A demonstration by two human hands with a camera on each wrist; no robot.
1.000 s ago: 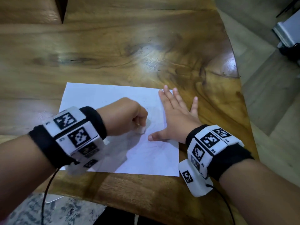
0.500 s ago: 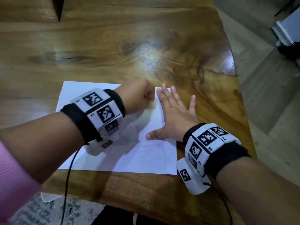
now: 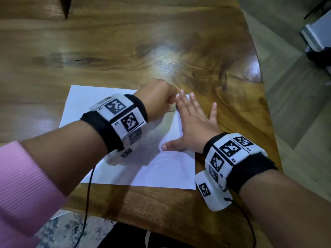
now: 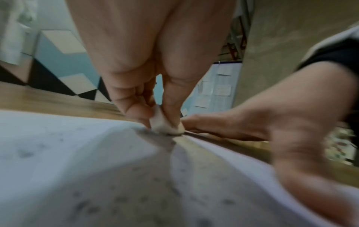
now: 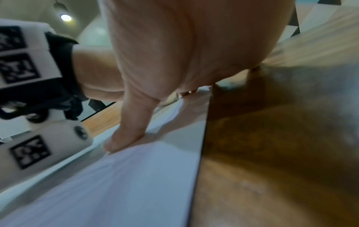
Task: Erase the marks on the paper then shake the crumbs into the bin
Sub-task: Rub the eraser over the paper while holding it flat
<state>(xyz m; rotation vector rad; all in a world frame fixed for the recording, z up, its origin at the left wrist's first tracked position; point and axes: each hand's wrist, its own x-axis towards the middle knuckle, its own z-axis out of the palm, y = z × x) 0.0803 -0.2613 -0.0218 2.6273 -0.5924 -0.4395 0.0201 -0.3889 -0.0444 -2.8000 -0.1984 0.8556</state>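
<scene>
A white sheet of paper (image 3: 100, 108) lies on the wooden table (image 3: 161, 42) near its front right corner. My left hand (image 3: 159, 99) is a fist at the sheet's far right corner. In the left wrist view that left hand (image 4: 155, 116) pinches a small white eraser (image 4: 165, 126) against the paper (image 4: 68, 153), where grey smudges and crumbs show. My right hand (image 3: 195, 122) lies flat with spread fingers on the paper's right edge, thumb on the sheet. The right wrist view shows the thumb (image 5: 126, 138) pressing the paper (image 5: 136, 184). No bin is in view.
The table's right edge (image 3: 259, 86) curves close beside my right hand, with floor beyond. A grey and white object (image 3: 318, 33) stands on the floor at the far right. A patterned rug (image 3: 59, 228) lies below the table's front edge.
My left hand has moved with the eraser from the middle of the sheet up to its far right corner, beside my right fingertips. The right hand has stayed flat in place.
</scene>
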